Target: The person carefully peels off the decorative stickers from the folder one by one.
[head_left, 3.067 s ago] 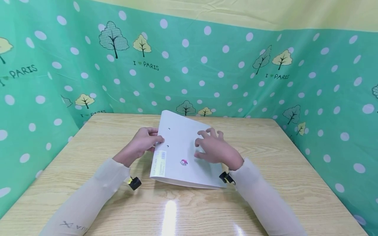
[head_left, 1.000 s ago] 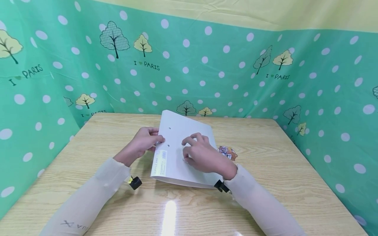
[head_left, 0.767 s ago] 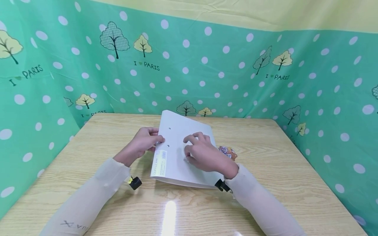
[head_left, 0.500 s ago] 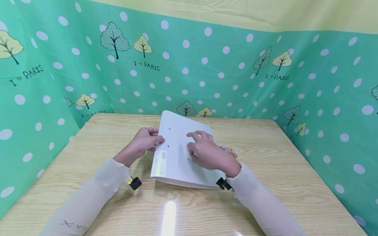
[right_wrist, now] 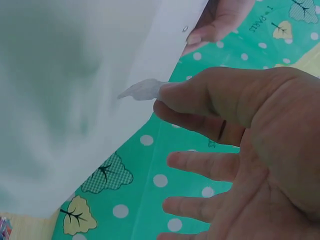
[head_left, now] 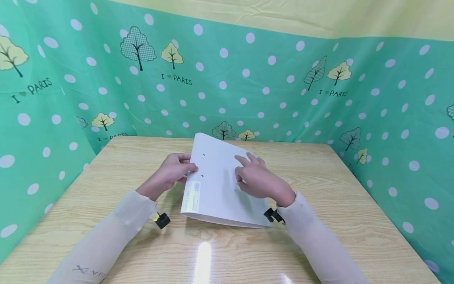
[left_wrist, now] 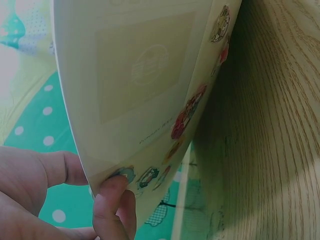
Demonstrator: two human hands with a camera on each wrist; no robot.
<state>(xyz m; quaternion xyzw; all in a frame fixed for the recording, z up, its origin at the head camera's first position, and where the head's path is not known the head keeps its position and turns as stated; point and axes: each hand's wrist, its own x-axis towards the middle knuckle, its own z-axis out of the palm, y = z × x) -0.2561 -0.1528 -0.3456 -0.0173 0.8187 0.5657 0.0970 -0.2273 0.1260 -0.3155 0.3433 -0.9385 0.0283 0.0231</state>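
Note:
A white clip file (head_left: 216, 185) stands tilted on the wooden table, its label strip near the spine. My left hand (head_left: 170, 175) grips the left edge, thumb on the near face and fingers behind. Several colourful stickers (left_wrist: 189, 112) show on the file's other face in the left wrist view. Just off the near face, my right hand (head_left: 260, 179) pinches a small whitish sticker (right_wrist: 142, 90) between thumb and index finger; the other fingers are spread. The sticker's printed side is not visible, and in the head view the hand hides it.
The wooden table (head_left: 319, 228) extends around the file. A green dotted curtain (head_left: 227, 79) hangs behind and at both sides. At the lower left of the right wrist view, a colourful item (right_wrist: 5, 229) lies partly cut off by the frame.
My right hand moved left over the file, then back right and away from its face. The pink sticker seen on the cover earlier is off it. My left hand kept its grip.

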